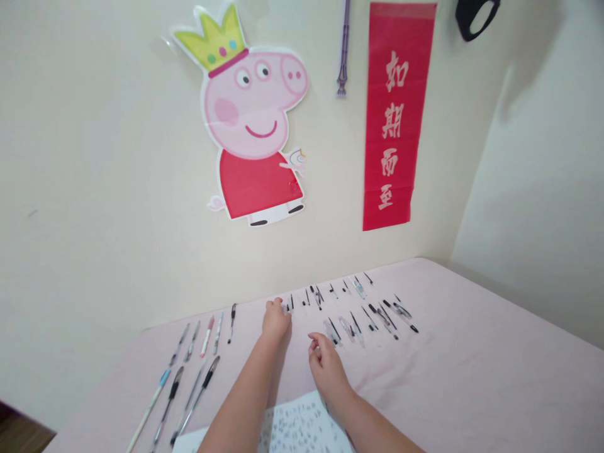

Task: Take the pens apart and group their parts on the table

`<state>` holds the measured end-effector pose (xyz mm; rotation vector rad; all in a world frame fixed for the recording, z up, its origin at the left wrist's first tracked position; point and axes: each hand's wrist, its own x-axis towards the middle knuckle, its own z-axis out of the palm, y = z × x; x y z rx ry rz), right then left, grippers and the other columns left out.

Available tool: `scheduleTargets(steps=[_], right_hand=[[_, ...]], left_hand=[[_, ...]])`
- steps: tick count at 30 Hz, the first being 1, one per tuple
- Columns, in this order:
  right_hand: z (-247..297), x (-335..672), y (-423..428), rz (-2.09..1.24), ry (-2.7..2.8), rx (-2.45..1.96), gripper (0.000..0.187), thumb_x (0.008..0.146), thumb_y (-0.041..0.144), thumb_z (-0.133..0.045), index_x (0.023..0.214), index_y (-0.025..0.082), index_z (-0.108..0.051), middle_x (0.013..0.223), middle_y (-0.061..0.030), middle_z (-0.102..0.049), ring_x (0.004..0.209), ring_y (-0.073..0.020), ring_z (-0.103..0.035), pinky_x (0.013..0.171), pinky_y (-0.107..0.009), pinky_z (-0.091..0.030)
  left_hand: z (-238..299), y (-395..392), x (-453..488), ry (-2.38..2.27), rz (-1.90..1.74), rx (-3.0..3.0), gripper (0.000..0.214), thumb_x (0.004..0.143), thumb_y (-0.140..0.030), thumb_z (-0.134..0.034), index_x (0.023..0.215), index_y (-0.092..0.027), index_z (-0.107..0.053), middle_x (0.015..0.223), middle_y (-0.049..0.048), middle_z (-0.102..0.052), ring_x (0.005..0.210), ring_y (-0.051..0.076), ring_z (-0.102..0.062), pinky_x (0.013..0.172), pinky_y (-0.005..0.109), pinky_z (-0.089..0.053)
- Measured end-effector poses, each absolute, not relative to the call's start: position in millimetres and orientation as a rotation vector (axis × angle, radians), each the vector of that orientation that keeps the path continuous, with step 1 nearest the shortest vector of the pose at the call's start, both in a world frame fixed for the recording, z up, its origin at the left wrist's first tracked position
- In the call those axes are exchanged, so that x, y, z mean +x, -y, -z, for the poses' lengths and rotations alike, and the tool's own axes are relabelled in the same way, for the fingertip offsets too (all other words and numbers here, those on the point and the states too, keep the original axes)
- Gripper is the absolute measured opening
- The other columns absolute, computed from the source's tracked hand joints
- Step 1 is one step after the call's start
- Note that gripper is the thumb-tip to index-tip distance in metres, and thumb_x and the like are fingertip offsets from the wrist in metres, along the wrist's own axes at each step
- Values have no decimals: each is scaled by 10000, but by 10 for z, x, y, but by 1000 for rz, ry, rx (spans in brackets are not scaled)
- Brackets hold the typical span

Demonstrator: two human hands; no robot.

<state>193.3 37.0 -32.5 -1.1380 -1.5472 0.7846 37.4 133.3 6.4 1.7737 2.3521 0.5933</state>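
My left hand reaches to the near end of the back row of taken-apart pens. Its fingers are closed beside a small clear and black pen part, and what they grip is hidden. My right hand hovers lower and to the right, fingers loosely curled and apart, with nothing visible in them. Nearest to it lies a disassembled pen in the front row. Below my wrists is a white sheet of paper covered in handwriting, partly hidden by my forearms.
Whole pens lie at the left, among them a pink pen, a blue-tipped pen and a black-gripped pen. More pen parts stretch right on the pink sheet. A wall with a pig cutout and red banner stands behind.
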Motion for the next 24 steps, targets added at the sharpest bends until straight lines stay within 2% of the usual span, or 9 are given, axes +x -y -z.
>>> scheduleTargets(steps=[6, 15, 24], right_hand=[[309, 1940, -367, -772, 1550, -1141, 314, 779, 152, -418, 1060, 162, -558, 972, -86, -611, 862, -186, -595, 791, -310, -471], [341, 1926, -374, -740, 1525, -1139, 315, 767, 159, -437, 1047, 181, -578, 975, -82, -630, 866, -194, -603, 787, -319, -479], [306, 1930, -367, -744, 1542, -1153, 312, 780, 167, -422, 1053, 182, -575, 999, -86, -628, 899, -195, -599, 816, -319, -467]], left_hand=[[-35, -1329, 321, -2312, -582, 1800, 309, 771, -228, -536, 1077, -190, -553, 1131, 104, -500, 952, 184, -589, 834, 247, -393], [-41, -1319, 217, -2188, -627, 1910, 268, 755, -123, -517, 999, -184, -611, 1129, 81, -583, 1070, 177, -538, 912, 241, -353], [9, -1358, 202, -2146, -653, 1931, 387, 745, -102, -534, 1129, -126, -563, 1166, 115, -573, 1108, 172, -512, 957, 226, -318]])
